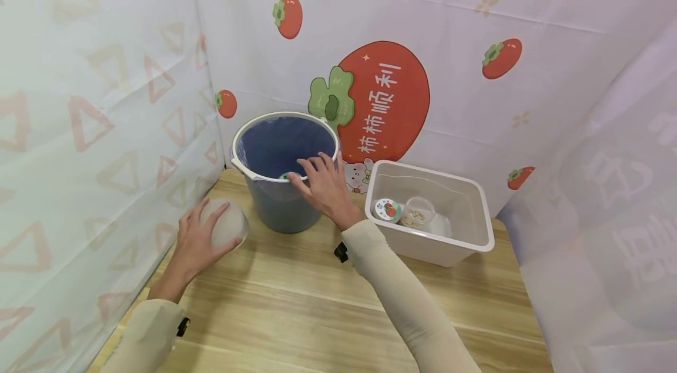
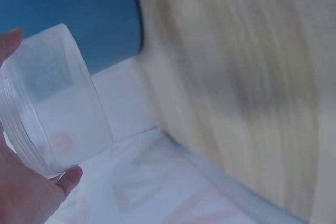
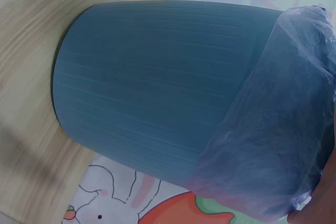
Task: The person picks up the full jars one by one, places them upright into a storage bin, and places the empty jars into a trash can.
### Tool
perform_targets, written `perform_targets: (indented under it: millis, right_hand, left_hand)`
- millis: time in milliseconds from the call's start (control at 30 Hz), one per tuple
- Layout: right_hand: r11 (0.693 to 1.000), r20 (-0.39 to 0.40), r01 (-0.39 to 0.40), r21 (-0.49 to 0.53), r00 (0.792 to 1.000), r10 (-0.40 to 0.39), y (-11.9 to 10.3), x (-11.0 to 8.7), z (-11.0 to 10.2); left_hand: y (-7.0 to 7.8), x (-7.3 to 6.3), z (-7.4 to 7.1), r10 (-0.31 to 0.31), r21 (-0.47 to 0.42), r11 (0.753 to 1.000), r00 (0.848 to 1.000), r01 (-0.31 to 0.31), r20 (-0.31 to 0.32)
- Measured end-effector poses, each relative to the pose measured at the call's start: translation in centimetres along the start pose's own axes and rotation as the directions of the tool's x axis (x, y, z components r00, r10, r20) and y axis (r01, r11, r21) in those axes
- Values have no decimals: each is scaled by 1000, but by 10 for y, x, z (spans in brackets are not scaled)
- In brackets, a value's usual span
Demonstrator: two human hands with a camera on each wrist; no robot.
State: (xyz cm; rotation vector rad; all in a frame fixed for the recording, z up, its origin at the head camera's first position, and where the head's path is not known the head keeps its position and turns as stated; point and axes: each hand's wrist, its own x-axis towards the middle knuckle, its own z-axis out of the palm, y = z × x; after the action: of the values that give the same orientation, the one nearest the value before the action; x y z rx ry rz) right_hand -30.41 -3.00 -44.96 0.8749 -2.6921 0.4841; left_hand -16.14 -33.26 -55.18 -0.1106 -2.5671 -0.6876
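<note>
My left hand [image 1: 198,241] grips a clear, round plastic jar [image 1: 229,223] above the table, left of the bin. In the left wrist view the jar [image 2: 58,103] looks see-through, with a threaded neck towards the palm. At the blue-grey trash bin [image 1: 285,205], my right hand [image 1: 325,188] hangs over the near rim with fingers spread. Just inside that rim, by the thumb, shows a small part of a green-and-white round lid [image 1: 285,175]; most of it is hidden. In the right wrist view a thin plastic liner [image 3: 262,124] folds over the bin's [image 3: 142,82] rim.
A beige rectangular tub [image 1: 431,239] stands right of the bin. Inside it are a lid with a tomato picture [image 1: 388,209] and a clear container [image 1: 420,208] with small pale bits. Printed cloth walls [image 1: 455,103] enclose the wooden table [image 1: 296,314].
</note>
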Motion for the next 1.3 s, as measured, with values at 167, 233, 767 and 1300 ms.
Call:
perform_targets:
  millis: [167,233,767,1300]
  right_hand:
    - [1000,-1,-1,-6,1000,1,1,0,0]
    - [1000,-2,-1,-11,1000,1,1,0,0]
    - [999,-3,-7,-31,1000,7,3,2,1]
    - [999,3,-4,-32,1000,5,2,4,1]
  left_hand:
    - [11,15,-24,21,3,1000,997,-20,-79]
    - [17,23,-35,25,6,1000,995,-25,-99]
    - [69,106,-102,107,174,981,984,-81,-140]
    - [107,160,-97,187,174,970,978,-170,-87]
